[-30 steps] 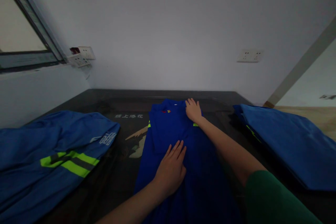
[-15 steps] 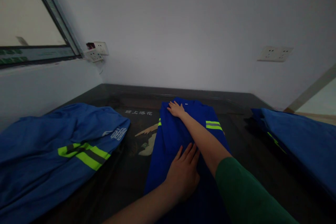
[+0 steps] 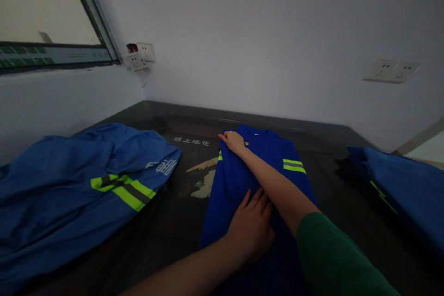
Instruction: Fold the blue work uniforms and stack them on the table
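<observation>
The royal-blue, neon-striped cloth garment [image 3: 236, 175] at lower centre of the frame could skew if the flat, open left hand [image 3: 251, 224] presses too lightly while the curled right hand [image 3: 233, 141], grip unclear, drags its edge.

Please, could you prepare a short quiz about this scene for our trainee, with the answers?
1. True or false: the right hand is nearer the wall than the left hand.
2. Seen by the wearer, the white-lettered blue garment lies on which side of the deep-blue work top? A: left; B: right.
3. Fill in: the sleeve on the right arm is ____.

Key: 1. true; 2. A; 3. green.
</observation>
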A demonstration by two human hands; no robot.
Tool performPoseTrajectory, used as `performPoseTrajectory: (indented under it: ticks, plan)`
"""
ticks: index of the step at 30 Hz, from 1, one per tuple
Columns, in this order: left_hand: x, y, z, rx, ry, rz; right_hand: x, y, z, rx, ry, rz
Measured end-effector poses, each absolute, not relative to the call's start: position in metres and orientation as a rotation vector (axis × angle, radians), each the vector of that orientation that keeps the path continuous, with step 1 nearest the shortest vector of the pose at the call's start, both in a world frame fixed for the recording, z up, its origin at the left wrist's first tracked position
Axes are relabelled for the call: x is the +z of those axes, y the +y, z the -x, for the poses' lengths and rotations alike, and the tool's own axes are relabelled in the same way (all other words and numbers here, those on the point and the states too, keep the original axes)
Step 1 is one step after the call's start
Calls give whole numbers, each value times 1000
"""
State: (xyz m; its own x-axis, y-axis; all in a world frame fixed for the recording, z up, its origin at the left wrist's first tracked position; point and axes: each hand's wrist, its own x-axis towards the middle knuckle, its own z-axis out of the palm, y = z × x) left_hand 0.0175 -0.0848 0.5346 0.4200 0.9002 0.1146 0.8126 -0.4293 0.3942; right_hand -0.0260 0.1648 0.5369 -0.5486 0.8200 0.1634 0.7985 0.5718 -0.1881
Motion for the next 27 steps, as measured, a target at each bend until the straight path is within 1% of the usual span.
performPoseTrajectory:
  ticks: [3,5,10,14,18,22,27]
  plan:
    - [533,-85,-17,456,1494,-2423,540,171,27,86,-2467,1379]
    - [532,-85,-17,456,1486,-2429,543,180,29,123,-2367,1438]
    - [528,-85,-18,493,1488,-2461,547,210,37,442,-2285,1599]
    - [528,-86,-18,518,1492,-2437,543,227,44,609,-2255,1529]
    - [531,-87,-18,522,1471,-2418,538,234,50,697,-2206,1451]
    - [532,-87,-20,497,1494,-2446,532,234,52,653,-2199,1423]
    - [531,-86,-20,431,1491,-2455,524,218,47,417,-2294,1332]
